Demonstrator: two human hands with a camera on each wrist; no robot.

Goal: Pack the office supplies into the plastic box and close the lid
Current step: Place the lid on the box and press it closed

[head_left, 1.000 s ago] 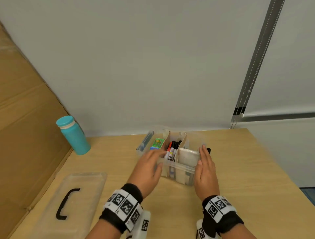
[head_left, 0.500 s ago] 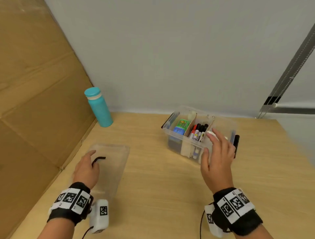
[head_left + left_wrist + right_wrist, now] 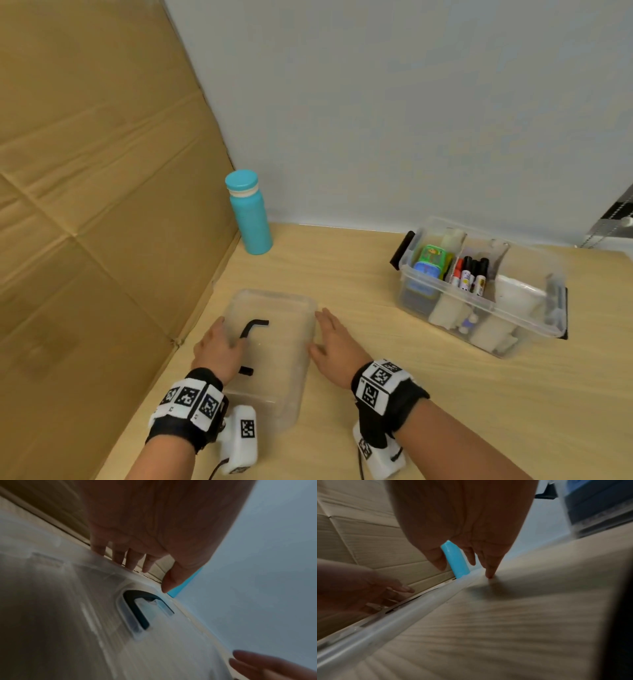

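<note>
On the wooden table [image 3: 428, 394] near the cardboard wall [image 3: 85, 205], the clear lid [image 3: 274, 359] lies flat between your hands. Your left hand [image 3: 217, 349] rests with loosely bent fingers on its left edge; your right hand [image 3: 334, 346] lies open beside its right edge. Expect thin, light, slightly flexible, slick plastic, so grip both long edges. The packed plastic box [image 3: 479, 308] waits well apart to the right.

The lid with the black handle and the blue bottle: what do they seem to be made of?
The flat clear lid with the black handle looks like glossy see-through plastic: the table shows through it. The upright turquoise bottle has an opaque, smooth matte shell; plastic or coated metal, I cannot tell.
</note>
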